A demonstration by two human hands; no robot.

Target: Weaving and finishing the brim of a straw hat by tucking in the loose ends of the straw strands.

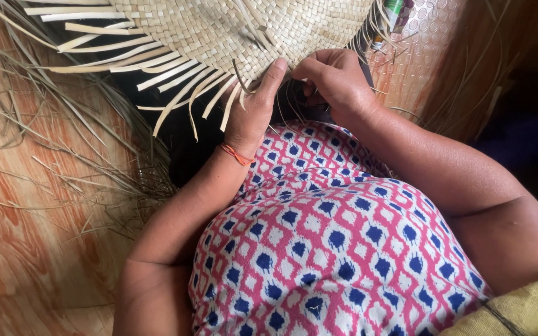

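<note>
A pale woven mat (pixel 219 28) of flat palm strips fills the top of the head view, with loose strip ends (pixel 175 84) fanning out from its near edge. My left hand (pixel 253 109) presses its thumb against the mat's edge and grips the strips there; an orange thread circles its wrist. My right hand (pixel 334 81) is curled at the same edge, fingers pinching a strip beside the left thumb. Both hands almost touch. My pink, white and blue patterned clothing (pixel 331 242) lies below them.
Dry loose fibres and strip scraps (pixel 63 143) lie scattered over the orange wood-grain floor covering (pixel 26 249) on the left. More long fibres (pixel 468 81) hang at the right. A yellow woven edge (pixel 524 311) shows at the bottom right. A small bottle (pixel 393 15) sits beyond the mat.
</note>
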